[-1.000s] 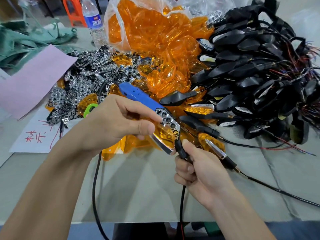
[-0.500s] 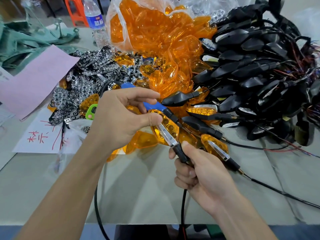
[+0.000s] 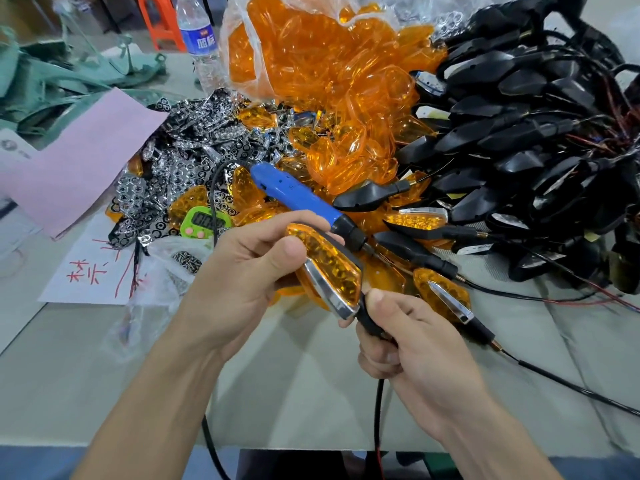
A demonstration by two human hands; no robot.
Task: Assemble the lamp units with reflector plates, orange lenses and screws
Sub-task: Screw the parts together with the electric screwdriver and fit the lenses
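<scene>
While tight in left hand and right hand, lamp unit; orange lenses in bag.

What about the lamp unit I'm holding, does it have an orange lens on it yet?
Yes, the lamp unit gripped by the left hand and right hand has an orange lens covering its face.

One screwdriver. Left of it: one timer, one pink sheet, one bottle. Behind it: one bag. By its tip, a lamp with lens fitted and two more like it. Heaps beyond counting of lenses, plates, housings.
</scene>
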